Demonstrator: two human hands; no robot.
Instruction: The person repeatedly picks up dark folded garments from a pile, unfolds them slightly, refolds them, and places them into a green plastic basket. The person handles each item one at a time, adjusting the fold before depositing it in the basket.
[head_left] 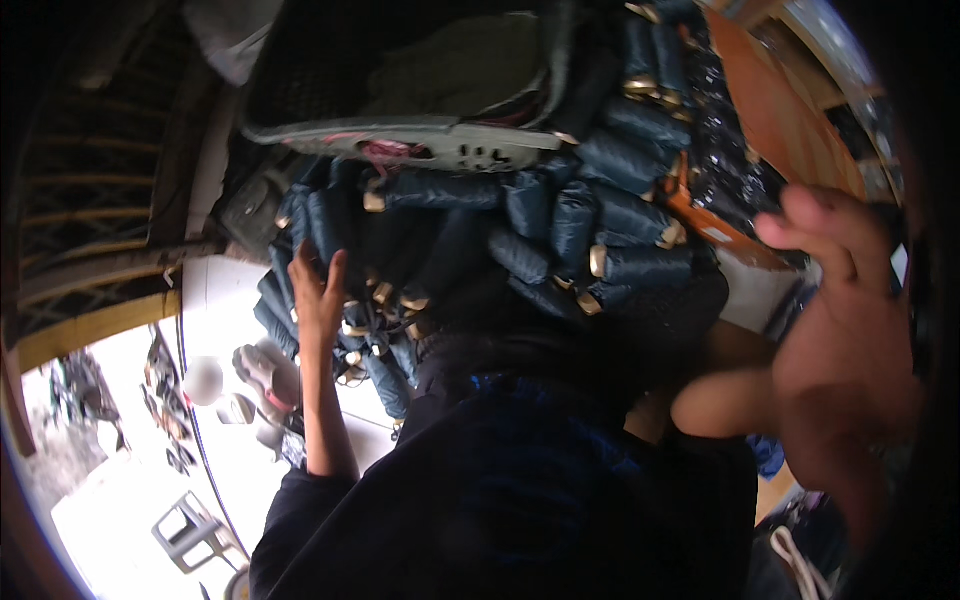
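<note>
Dark blue, shiny cloth bundles with gold-coloured ends, which look like folded umbrellas (640, 266), lie piled in front of me and across my lap. My left hand (318, 290) rests at the left side of this pile, its thumb and fingers apart, touching or just above the bundles; no grip on one shows. Raised at the right and close to the camera, my right hand (840, 310) has its fingers pointing up and slightly bent. Nothing can be seen in it. It stands apart from the pile.
Behind the pile stands a dark plastic basket (440, 138) with a pale rim and cloth inside. An orange sheet (775, 90) and shiny black plastic (728, 140) lie at the far right. Shoes (262, 380) and a grey plastic stool (195, 532) are at the left.
</note>
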